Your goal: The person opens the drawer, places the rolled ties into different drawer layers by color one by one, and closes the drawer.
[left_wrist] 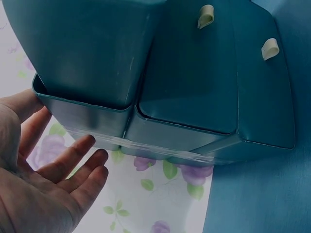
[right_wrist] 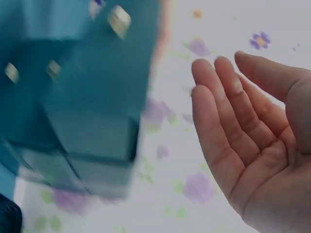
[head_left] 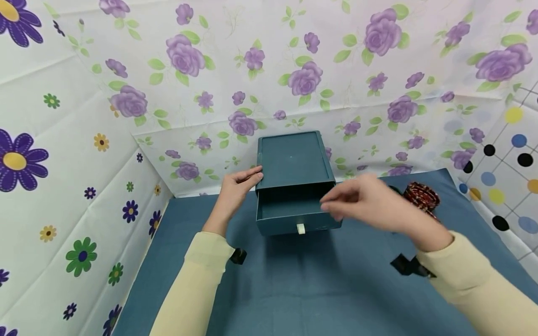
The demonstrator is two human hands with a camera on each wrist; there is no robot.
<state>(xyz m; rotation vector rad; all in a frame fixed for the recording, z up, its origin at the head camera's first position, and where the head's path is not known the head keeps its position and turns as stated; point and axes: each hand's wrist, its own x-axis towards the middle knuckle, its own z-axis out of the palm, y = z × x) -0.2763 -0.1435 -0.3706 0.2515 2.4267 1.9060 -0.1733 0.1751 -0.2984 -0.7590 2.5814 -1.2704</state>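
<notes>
A teal drawer cabinet (head_left: 290, 161) stands against the back wall with its top drawer (head_left: 298, 224) pulled out. The inside of that drawer appears bare, and a cream pull tab (head_left: 300, 228) sits on its front. In the left wrist view two lower drawers also carry tabs, and they are pushed in. My left hand (head_left: 235, 193) touches the cabinet's left side near the top front corner, thumb and index finger at its edge, other fingers extended. Off the drawer's right front corner hovers my right hand (head_left: 365, 203), fingers loosely bent; the right wrist view shows its palm with nothing in it.
Behind my right hand lies a coiled red patterned band (head_left: 421, 196), with a dark object partly hidden beside it. A blue cloth (head_left: 294, 289) covers the table. Flowered sheets (head_left: 244, 93) form the walls at back and left, with a dotted one on the right.
</notes>
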